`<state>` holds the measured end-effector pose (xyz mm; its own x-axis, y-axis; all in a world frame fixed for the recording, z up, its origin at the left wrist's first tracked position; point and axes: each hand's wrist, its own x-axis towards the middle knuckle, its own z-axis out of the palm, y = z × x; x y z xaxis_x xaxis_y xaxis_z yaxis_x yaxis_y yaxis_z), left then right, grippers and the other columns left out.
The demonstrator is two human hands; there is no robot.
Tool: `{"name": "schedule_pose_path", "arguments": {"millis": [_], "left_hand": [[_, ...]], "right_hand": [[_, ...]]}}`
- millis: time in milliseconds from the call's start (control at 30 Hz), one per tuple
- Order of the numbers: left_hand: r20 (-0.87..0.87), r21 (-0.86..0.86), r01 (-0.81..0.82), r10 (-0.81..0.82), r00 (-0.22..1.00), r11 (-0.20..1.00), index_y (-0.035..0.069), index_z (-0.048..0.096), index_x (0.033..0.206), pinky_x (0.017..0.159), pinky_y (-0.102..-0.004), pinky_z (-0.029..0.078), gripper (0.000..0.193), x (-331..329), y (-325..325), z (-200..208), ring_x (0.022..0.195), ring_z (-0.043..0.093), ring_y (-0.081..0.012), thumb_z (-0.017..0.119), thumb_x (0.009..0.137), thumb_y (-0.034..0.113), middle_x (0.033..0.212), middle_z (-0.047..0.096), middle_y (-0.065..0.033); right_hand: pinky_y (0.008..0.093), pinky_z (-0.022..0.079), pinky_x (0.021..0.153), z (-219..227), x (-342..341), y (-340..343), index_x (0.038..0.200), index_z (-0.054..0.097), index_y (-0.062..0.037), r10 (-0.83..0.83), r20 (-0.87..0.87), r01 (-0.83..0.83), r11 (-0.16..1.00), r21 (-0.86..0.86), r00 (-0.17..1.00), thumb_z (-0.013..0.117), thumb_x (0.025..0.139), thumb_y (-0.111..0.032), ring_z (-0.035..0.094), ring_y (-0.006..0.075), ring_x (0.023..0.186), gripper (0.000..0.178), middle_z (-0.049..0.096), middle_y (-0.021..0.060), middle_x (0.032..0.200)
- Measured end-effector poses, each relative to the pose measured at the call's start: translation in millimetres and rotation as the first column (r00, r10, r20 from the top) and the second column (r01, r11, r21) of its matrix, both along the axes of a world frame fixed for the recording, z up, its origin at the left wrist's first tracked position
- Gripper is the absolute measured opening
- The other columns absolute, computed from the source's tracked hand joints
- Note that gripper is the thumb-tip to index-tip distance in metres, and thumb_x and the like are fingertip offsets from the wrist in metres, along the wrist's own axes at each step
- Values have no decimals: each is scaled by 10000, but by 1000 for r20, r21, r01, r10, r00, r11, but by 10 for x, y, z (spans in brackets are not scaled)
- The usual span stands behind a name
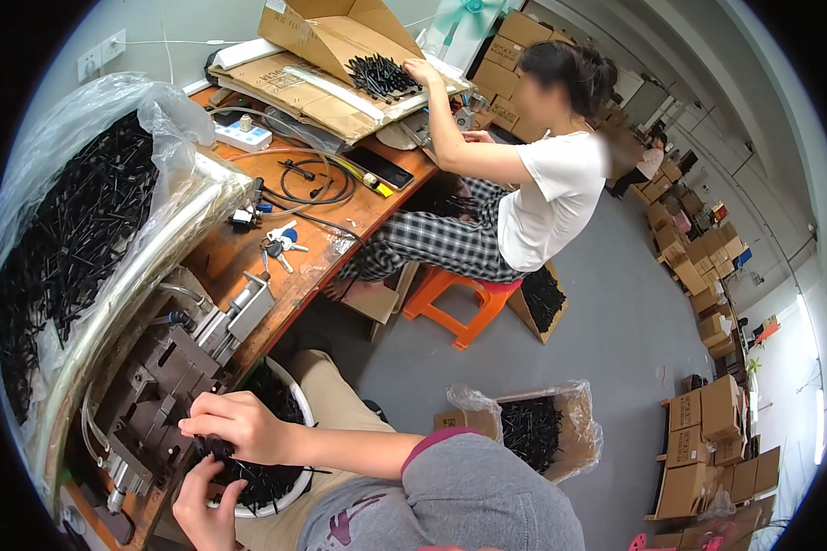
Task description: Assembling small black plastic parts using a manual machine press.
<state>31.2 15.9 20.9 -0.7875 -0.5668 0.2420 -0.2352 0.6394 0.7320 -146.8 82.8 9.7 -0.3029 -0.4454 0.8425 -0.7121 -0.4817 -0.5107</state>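
My right hand (246,428) is closed around a small bunch of thin black plastic pieces (213,447), beside a dark metal fixture (161,390) on the bench edge. Just below it my left hand (204,503) has its thumb and forefinger apart, the forefinger up against the bunch. Under both hands a round white tub (300,395) stands by my lap, with many similar black pieces inside. The fixture carries silver pneumatic cylinders (239,317) at each end. My fingers partly hide the bunch.
A plastic-lined container (193,197) heaped with black pieces stands left. The wooden bench (317,262) bears keys (283,243), cables, a power strip (243,135) and a phone (381,168). A co-worker (542,174) sits on an orange stool (455,308). A lined carton (574,418) stands on the floor.
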Motion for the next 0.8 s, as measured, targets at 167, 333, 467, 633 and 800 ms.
{"name": "schedule_pose_path", "arguments": {"millis": [167, 333, 467, 633, 800], "left_hand": [[-222, 318, -69, 145, 964, 945, -33, 592, 1185, 693, -212, 487, 430, 79, 78, -21, 804, 617, -107, 678, 771, -115, 979, 653, -77], [-294, 305, -82, 176, 939, 949, -28, 591, 1057, 759, -216, 470, 319, 16, 78, -57, 851, 575, -103, 634, 765, -147, 982, 579, -48], [-379, 279, -117, 221, 898, 953, -37, 628, 1004, 658, -224, 478, 346, -28, 86, 5, 770, 568, -125, 760, 693, -107, 916, 585, -66], [-246, 57, -192, 200, 948, 980, -25, 678, 982, 693, -242, 489, 308, -127, 62, 195, 796, 599, -154, 764, 693, -88, 937, 606, -88], [-152, -344, -238, 196, 969, 908, 2, 683, 960, 772, -341, 547, 297, -246, -89, 22, 905, 659, -258, 776, 677, 11, 1141, 658, -128]], "right_hand": [[336, 508, 533, -64, 36, 45, 982, 642, 64, -75, -288, 68, 997, -36, 955, 657, 709, -73, 625, 249, 654, 306, 601, 123, 854], [332, 527, 552, -88, 79, 16, 978, 647, 86, -61, -345, 34, 996, -86, 937, 660, 683, -80, 622, 243, 665, 338, 609, 136, 882], [334, 560, 612, -64, 19, 8, 1019, 657, 75, 34, -308, -41, 999, -16, 951, 669, 690, -78, 666, 254, 749, 363, 640, 162, 936], [348, 572, 748, 13, -98, 4, 1078, 679, 26, 44, -40, -39, 992, 119, 998, 699, 693, 94, 691, 289, 890, 391, 691, 152, 1005], [345, 573, 781, 39, -38, 31, 1049, 641, 55, 4, 102, -19, 990, 142, 995, 675, 777, 159, 696, 283, 912, 293, 690, 195, 1032]]}}
